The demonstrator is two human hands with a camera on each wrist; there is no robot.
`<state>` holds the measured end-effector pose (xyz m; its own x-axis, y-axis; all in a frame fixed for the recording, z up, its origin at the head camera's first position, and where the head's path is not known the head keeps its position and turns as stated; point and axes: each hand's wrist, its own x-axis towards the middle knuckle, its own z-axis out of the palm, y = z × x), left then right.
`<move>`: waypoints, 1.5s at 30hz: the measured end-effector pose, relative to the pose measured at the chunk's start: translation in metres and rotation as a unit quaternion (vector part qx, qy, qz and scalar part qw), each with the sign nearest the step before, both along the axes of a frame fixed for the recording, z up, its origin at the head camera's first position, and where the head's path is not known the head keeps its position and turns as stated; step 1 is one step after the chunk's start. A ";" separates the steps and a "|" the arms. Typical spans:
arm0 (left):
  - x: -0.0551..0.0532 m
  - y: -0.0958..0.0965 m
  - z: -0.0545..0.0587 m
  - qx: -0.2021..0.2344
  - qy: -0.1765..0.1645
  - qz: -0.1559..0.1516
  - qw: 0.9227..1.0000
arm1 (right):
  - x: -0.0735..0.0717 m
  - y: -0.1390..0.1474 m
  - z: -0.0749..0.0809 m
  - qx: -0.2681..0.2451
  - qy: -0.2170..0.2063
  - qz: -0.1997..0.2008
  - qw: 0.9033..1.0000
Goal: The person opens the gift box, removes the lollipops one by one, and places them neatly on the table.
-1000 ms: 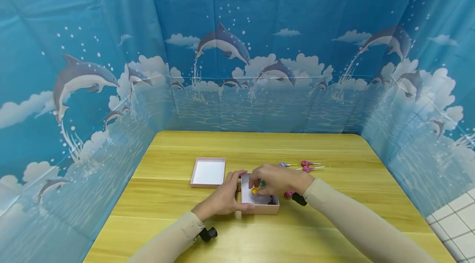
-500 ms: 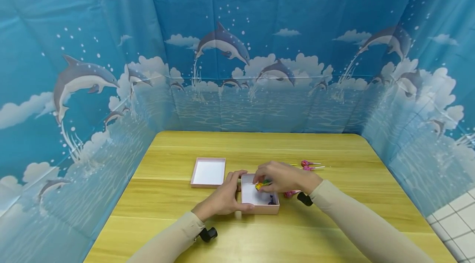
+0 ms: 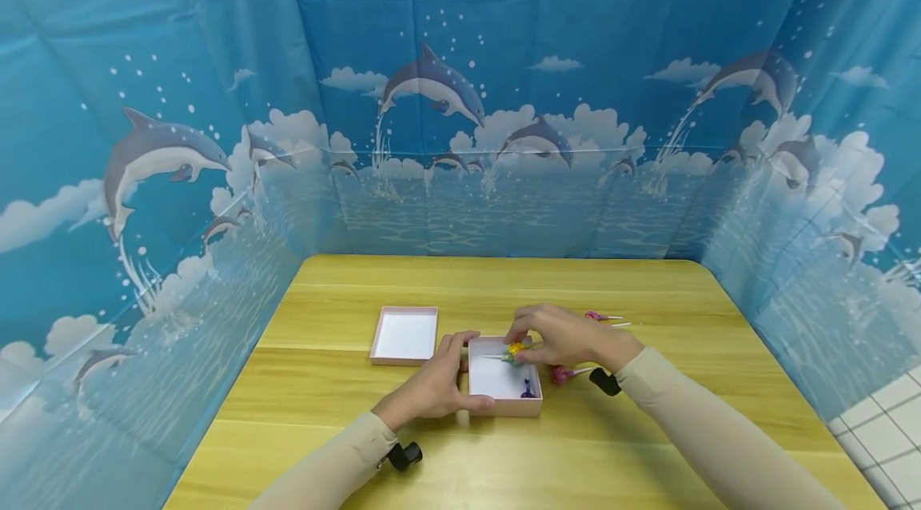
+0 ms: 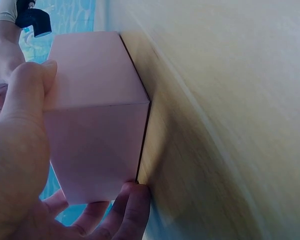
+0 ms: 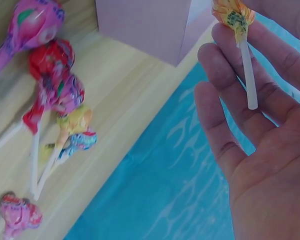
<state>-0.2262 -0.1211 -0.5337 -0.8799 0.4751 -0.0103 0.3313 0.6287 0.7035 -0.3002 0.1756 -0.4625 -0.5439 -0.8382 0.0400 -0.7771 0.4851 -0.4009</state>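
Observation:
My left hand (image 3: 439, 384) grips the left side of an open pink box (image 3: 505, 408), thumb at the front and fingers round the back corner; the left wrist view shows fingertips low on the box (image 4: 97, 145). Over the box's right rear part, my right hand (image 3: 564, 336) pinches a yellow-orange lollipop (image 3: 515, 348). In the right wrist view this lollipop (image 5: 233, 20) has its white stick pointing towards the palm. Just below it in the head view is a green lollipop (image 3: 508, 357), its stick to the left. A dark purple lollipop (image 3: 528, 390) lies in the box's front right corner.
Left of the box lies its pink lid (image 3: 405, 334), white inside up. Red-and-pink lollipops lie right of the box, one close by (image 3: 561, 374) and others farther back (image 3: 596, 316). The right wrist view also shows yellow (image 5: 79, 120) and blue (image 5: 84, 140) lollipops on the table.
My right hand has moved right and slightly back with the yellow-orange lollipop, uncovering more of the box's inside and the green lollipop's stick. The left hand and box have stayed put.

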 end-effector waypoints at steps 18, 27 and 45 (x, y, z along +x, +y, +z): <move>0.001 0.003 0.003 -0.013 0.003 0.002 1.000 | -0.007 0.058 -0.005 -0.043 0.021 -0.055 0.997; -0.001 0.002 0.002 -0.012 0.007 0.002 1.000 | -0.009 0.085 -0.006 -0.050 0.014 -0.104 0.993; -0.001 0.002 -0.002 -0.008 0.003 0.004 1.000 | -0.025 0.141 -0.030 -0.047 0.013 -0.188 0.981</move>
<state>-0.2273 -0.1195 -0.5357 -0.8832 0.4688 -0.0122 0.3311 0.6418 0.6917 -0.3251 0.3165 -0.4923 -0.8120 -0.5700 0.1254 -0.5606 0.7018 -0.4396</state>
